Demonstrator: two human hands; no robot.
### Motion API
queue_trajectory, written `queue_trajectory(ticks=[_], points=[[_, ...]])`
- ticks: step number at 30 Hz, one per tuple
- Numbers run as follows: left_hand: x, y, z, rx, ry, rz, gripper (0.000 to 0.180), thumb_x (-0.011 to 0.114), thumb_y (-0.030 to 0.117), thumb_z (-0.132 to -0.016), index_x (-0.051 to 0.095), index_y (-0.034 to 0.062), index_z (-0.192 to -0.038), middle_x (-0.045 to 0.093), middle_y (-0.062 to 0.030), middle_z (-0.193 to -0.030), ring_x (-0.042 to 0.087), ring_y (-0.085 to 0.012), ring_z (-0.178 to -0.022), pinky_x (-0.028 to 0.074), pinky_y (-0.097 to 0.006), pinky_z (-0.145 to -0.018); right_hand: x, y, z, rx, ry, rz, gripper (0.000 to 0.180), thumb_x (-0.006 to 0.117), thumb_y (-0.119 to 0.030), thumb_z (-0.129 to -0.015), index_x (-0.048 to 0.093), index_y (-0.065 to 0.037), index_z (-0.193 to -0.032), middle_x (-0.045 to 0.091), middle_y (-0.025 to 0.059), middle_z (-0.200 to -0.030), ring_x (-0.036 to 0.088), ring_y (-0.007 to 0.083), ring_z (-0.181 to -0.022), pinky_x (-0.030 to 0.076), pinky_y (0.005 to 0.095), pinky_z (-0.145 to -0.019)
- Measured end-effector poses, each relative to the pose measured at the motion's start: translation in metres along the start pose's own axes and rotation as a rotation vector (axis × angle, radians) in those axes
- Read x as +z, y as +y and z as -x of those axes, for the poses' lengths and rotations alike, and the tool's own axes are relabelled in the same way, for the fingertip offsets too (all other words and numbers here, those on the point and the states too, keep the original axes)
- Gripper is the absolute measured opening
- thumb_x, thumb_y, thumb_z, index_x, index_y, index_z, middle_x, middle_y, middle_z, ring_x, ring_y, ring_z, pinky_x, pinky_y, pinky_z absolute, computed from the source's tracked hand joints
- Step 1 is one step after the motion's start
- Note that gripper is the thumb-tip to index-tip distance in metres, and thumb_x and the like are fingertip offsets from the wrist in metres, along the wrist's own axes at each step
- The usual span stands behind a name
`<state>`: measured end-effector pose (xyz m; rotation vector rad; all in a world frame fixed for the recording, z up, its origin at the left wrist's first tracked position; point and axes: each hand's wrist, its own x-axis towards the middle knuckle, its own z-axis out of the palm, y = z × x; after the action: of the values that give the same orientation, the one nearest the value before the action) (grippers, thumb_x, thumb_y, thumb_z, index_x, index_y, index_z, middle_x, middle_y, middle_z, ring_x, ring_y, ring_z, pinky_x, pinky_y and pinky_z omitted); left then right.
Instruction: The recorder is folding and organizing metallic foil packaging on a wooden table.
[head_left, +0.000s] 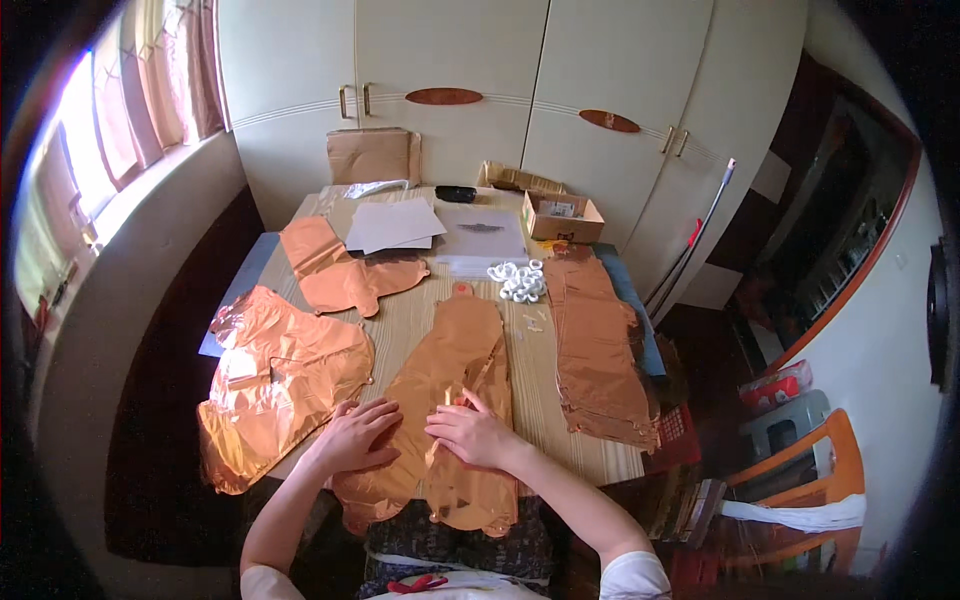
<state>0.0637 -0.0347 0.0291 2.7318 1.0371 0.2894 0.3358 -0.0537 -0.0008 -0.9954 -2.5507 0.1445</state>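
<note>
A flat, uninflated copper-coloured foil balloon (465,335) lies in front of me, its near end hanging over the table's edge. My left hand (362,436) rests on its left side with the fingers stretched out. On the balloon's middle lies my right hand (468,430), fingers extended and apart, next to a crease in the shiny foil. To the left spreads a crumpled foil balloon (315,365), with a folded foil piece (335,272) farther back. A stack of flat foil balloons (597,335) occupies the right side.
White ring-shaped rolls (519,282) and small pale pieces (535,322) sit beyond the balloon. Behind are white sheets (393,226), a clear plastic bag (482,238), a black object (455,193) and an open cardboard box (563,217). An orange-framed chair (845,460) stands at right.
</note>
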Motion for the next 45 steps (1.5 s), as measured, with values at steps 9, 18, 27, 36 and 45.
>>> queue_trajectory(ticks=[9, 18, 27, 36, 45], points=[[-0.002, -0.001, 0.0, 0.0, -0.019, -0.013, 0.065, 0.063, 0.05, -0.084, 0.052, 0.0105, -0.134, 0.046, -0.0074, -0.144, 0.039, -0.0242, -0.136, 0.031, -0.046, -0.105, 0.0, -0.002, 0.004, 0.02, 0.057, 0.015, 0.028, 0.056, -0.023, -0.092, 0.065, -0.014, -0.117, 0.061, 0.0021, -0.125, 0.051, 0.0211, -0.125, 0.03, 0.0528, -0.11], [0.003, -0.006, 0.0, 0.007, -0.001, -0.055, 0.063, 0.062, 0.052, -0.084, 0.054, 0.0134, -0.132, 0.049, -0.0062, -0.141, 0.04, -0.0233, -0.135, 0.032, -0.05, -0.104, -0.003, -0.005, -0.009, 0.014, -0.09, -0.012, 0.029, 0.052, -0.027, -0.093, 0.065, -0.014, -0.116, 0.058, 0.0015, -0.128, 0.047, 0.0209, -0.128, 0.029, 0.0534, -0.111], [-0.025, 0.017, 0.019, -0.092, 0.158, -0.019, 0.058, 0.066, 0.045, -0.082, 0.056, 0.0098, -0.126, 0.055, -0.0106, -0.129, 0.049, -0.0281, -0.123, 0.034, -0.048, -0.101, -0.02, -0.007, -0.003, 0.044, 0.052, -0.051, 0.026, 0.056, -0.027, -0.093, 0.066, -0.016, -0.114, 0.063, -0.0004, -0.121, 0.052, 0.0192, -0.124, 0.032, 0.0531, -0.11], [0.008, 0.053, 0.168, -1.084, 0.343, 0.466, 0.021, 0.068, 0.019, -0.087, 0.064, -0.0013, -0.087, 0.064, -0.0116, -0.078, 0.062, -0.0166, -0.071, 0.048, -0.03, -0.064, -0.01, 0.004, -0.008, -0.038, 0.016, -0.047, 0.018, 0.062, -0.023, -0.088, 0.07, -0.015, -0.102, 0.065, -0.0005, -0.112, 0.055, 0.0162, -0.118, 0.035, 0.0508, -0.107], [0.072, 0.071, 0.149, -0.759, 0.555, 1.599, 0.02, 0.059, 0.013, -0.09, 0.061, -0.0011, -0.104, 0.061, -0.0037, -0.087, 0.056, -0.0132, -0.075, 0.046, -0.026, -0.067, -0.009, 0.001, -0.012, -0.058, -0.015, -0.054, 0.015, 0.063, -0.023, -0.084, 0.068, -0.012, -0.092, 0.064, -0.0011, -0.101, 0.059, 0.0155, -0.105, 0.038, 0.0491, -0.104]])
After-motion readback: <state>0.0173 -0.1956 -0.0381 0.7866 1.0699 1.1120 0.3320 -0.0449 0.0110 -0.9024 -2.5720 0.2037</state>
